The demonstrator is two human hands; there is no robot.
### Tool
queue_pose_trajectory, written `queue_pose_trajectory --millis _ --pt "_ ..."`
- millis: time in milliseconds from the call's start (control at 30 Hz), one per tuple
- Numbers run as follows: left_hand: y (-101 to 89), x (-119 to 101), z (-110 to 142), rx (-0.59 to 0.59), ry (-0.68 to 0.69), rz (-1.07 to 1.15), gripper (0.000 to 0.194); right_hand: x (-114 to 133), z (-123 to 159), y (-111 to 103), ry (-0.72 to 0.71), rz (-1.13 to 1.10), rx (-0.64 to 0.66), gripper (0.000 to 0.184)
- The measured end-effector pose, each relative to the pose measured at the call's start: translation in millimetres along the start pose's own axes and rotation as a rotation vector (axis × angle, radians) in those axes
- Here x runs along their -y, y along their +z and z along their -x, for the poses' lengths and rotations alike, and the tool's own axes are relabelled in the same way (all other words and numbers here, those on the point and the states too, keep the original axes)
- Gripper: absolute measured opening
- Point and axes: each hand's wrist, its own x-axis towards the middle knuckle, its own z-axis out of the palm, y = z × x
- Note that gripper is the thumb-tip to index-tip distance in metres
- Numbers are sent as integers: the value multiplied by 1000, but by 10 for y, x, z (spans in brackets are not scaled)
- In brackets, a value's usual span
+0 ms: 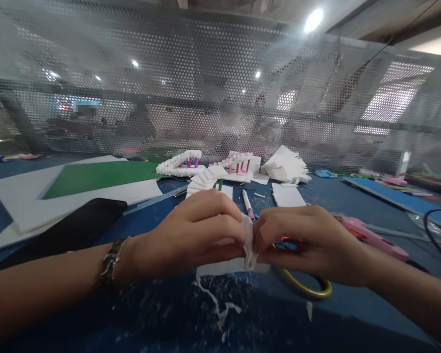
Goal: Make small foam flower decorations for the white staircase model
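Note:
Between my two hands a small folded piece of white paper (pixel 249 245) stands on edge above the table. My left hand (pixel 202 228) pinches it from the left, and my right hand (pixel 297 235) pinches its right side, fingers closed. A strip of white paper (pixel 220 267) lies under them, with torn scraps (pixel 226 309) in front. Partly hidden beneath my right hand are scissors with a yellow-rimmed handle (pixel 316 293). Just beyond my fingers lies a white marker (pixel 248 205).
Behind stand white paper models with purple posts (pixel 180 164) and pink posts (pixel 242 166), beside a stack of white sheets (pixel 285 165). Green sheet (pixel 99 179) and black case (pixel 69 230) lie left. A pink glue gun (pixel 375 238) is right; a perforated metal screen (pixel 206 88) rises behind.

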Motion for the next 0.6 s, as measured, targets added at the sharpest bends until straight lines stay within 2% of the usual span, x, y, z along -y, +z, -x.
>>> queue_pose_trajectory --millis 100,200,333,433,500,600 --pt "11 6 17 -69 -14 -159 4 -13 6 18 36 -13 -57 10" --pt "-4 11 26 -83 2 -247 8 -22 22 35 81 -47 -74 20" --pt "-8 49 6 51 26 -160 14 -32 55 69 154 -151 -57 22" --pt "10 95 -12 169 86 -59 11 -42 62 98 204 -136 -83 23" --pt "21 116 -16 178 113 -47 10 -49 54 109 232 -102 -124 25" --pt "25 118 -6 117 92 -106 6 -61 30 109 243 -53 -188 19"
